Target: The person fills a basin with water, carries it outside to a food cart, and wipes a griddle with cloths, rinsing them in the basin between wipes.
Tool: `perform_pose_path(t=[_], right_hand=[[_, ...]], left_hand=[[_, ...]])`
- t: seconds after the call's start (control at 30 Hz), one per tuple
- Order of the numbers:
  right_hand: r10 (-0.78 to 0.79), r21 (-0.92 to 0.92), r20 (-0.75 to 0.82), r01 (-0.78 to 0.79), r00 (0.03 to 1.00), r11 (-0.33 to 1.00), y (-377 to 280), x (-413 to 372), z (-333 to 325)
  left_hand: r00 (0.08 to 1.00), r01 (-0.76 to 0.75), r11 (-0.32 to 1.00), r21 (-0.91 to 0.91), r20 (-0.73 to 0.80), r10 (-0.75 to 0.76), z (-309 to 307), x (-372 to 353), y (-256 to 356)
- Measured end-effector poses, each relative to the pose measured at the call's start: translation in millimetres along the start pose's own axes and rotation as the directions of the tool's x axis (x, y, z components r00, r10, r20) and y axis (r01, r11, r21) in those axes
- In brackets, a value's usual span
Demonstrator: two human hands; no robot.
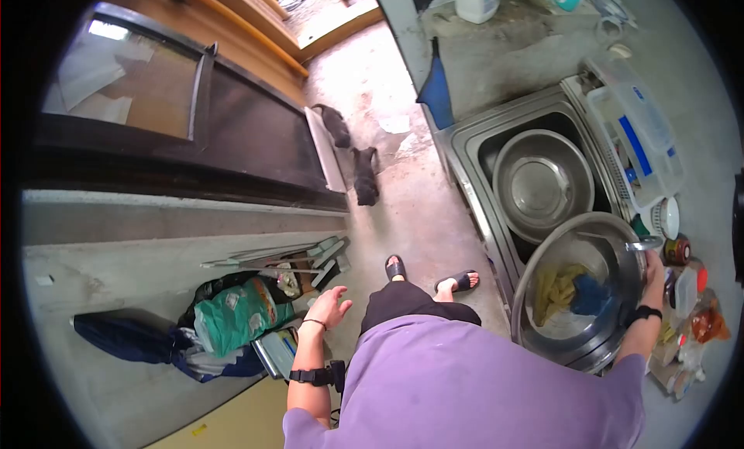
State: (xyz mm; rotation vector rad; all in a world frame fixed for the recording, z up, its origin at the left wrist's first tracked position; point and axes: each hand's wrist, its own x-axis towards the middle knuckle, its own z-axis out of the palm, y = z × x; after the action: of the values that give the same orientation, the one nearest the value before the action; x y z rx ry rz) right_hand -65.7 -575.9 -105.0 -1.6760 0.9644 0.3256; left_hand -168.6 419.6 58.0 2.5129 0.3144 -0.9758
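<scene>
My left hand [331,306] hangs in the air at my side, fingers spread and holding nothing. At the sink's right side, my right hand [655,272] is right at the metal tap [642,244], beside the rim of a large steel basin [525,294]; its fingers are mostly hidden. Inside that basin lie a yellowish cloth [555,291] and a blue cloth [592,295]. The basin is tilted and overlaps a second, smaller steel basin [535,187] that sits in the sink [474,139].
Two dark animals [365,178] are on the concrete floor [403,209] ahead. Bags, including a green one [232,317], lean by the left wall. A clear plastic box [620,139], a bowl [668,215] and several jars [678,251] line the counter. A white bottle [476,1] stands at the back.
</scene>
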Motion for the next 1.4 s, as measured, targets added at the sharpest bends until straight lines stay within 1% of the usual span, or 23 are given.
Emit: perform_pose_path(t=[0.2, 0.3, 0.33, 0.37, 0.4, 0.43, 0.47, 0.5, 0.53, 0.57, 0.63, 0.67, 0.73, 0.77, 0.83, 0.9, 0.97, 1.0, 1.03, 1.1, 1.23, 1.3, 1.4], right_hand=[[-0.126, -0.006, -0.01, 0.126, 0.992, 0.992, -9, -11, -1], [-0.338, -0.07, -0.068, 0.333, 0.939, 0.94, -20, -39, -9], [-0.462, -0.178, -0.143, 0.436, 0.876, 0.882, -28, -55, -6], [-0.574, -0.548, -0.586, 0.242, 0.572, 0.8, -35, -69, 5], [-0.507, -0.532, -0.638, 0.143, 0.58, 0.834, -43, -89, 5], [-0.352, -0.274, -0.684, 0.222, 0.638, 0.936, -27, -98, -5], [-0.197, 0.007, -0.681, 0.276, 0.705, 0.961, -15, -105, -13], [-0.317, -0.187, -0.778, 0.283, 0.542, 0.941, -29, -148, 21], [-0.441, -0.372, -0.823, 0.246, 0.359, 0.895, -38, -195, 58], [-0.446, -0.379, -0.823, 0.245, 0.352, 0.892, -47, -232, 87], [-0.511, -0.409, -0.848, 0.437, 0.144, 0.801, -55, -292, 141], [-0.51, -0.412, -0.85, 0.432, 0.135, 0.802, -60, -311, 173], [-0.457, -0.405, -0.885, 0.619, -0.083, 0.673, -74, -353, 229], [-0.463, -0.418, -0.882, 0.608, -0.093, 0.675, -95, -377, 269], [-0.705, -0.667, -0.703, 0.425, -0.088, 0.612, -161, -413, 372], [-0.908, -0.892, -0.418, 0.207, -0.033, 0.403, -227, -440, 446], [-0.923, -0.868, -0.385, 0.346, -0.017, 0.356, -265, -430, 480], [-0.926, -0.873, -0.378, 0.341, -0.022, 0.348, -283, -427, 493], [-0.932, -0.864, -0.361, 0.384, -0.024, 0.325, -299, -424, 504], [-0.94, -0.853, -0.341, 0.429, -0.028, 0.296, -331, -415, 526], [-0.93, -0.773, -0.366, 0.549, 0.025, 0.318, -373, -390, 567], [-0.953, -0.742, -0.29, 0.609, 0.085, 0.28, -377, -369, 582], [-0.968, -0.719, -0.229, 0.652, 0.106, 0.241, -382, -361, 610]], left_hand=[[0.995, 0.077, 0.993, -0.093, -0.052, -0.082, -21, 1, -33], [0.995, 0.08, 0.993, -0.089, -0.06, -0.086, -32, 7, -57], [0.994, 0.076, 0.993, -0.095, -0.072, -0.083, -36, 10, -65], [0.994, 0.072, 0.992, -0.1, -0.07, -0.079, -38, 14, -74], [0.993, 0.059, 0.993, -0.105, -0.099, -0.07, -40, 17, -81], [0.99, 0.046, 0.993, -0.112, -0.127, -0.06, -41, 20, -92], [0.988, 0.028, 0.994, -0.106, -0.146, -0.043, -41, 25, -105], [0.989, 0.023, 0.993, -0.115, -0.143, -0.039, -48, 27, -111], [0.974, -0.045, 0.989, -0.138, -0.228, 0.012, -59, 28, -114], [0.948, -0.114, 0.981, -0.155, -0.312, 0.06, -71, 31, -117], [0.817, -0.238, 0.965, -0.11, -0.56, 0.138, -102, 39, -130], [0.695, -0.266, 0.963, -0.034, -0.699, 0.167, -126, 42, -132], [0.426, -0.281, 0.955, 0.098, -0.879, 0.215, -180, 39, -135], [0.284, -0.275, 0.95, 0.151, -0.931, 0.23, -207, 36, -139], [0.005, -0.252, 0.915, 0.316, -0.945, 0.328, -261, 36, -157], [-0.186, -0.131, 0.86, 0.493, -0.865, 0.467, -312, 36, -170], [-0.226, 0.041, 0.816, 0.577, -0.79, 0.57, -350, 40, -184], [-0.189, 0.158, 0.804, 0.573, -0.782, 0.594, -364, 44, -191], [-0.163, 0.193, 0.828, 0.527, -0.814, 0.557, -374, 50, -196], [-0.116, 0.386, 0.75, 0.537, -0.778, 0.617, -380, 58, -200], [-0.1, 0.452, 0.759, 0.468, -0.819, 0.564, -379, 66, -195], [-0.087, 0.487, 0.734, 0.473, -0.81, 0.58, -378, 67, -198], [-0.069, 0.524, 0.715, 0.463, -0.814, 0.577, -377, 67, -196]])
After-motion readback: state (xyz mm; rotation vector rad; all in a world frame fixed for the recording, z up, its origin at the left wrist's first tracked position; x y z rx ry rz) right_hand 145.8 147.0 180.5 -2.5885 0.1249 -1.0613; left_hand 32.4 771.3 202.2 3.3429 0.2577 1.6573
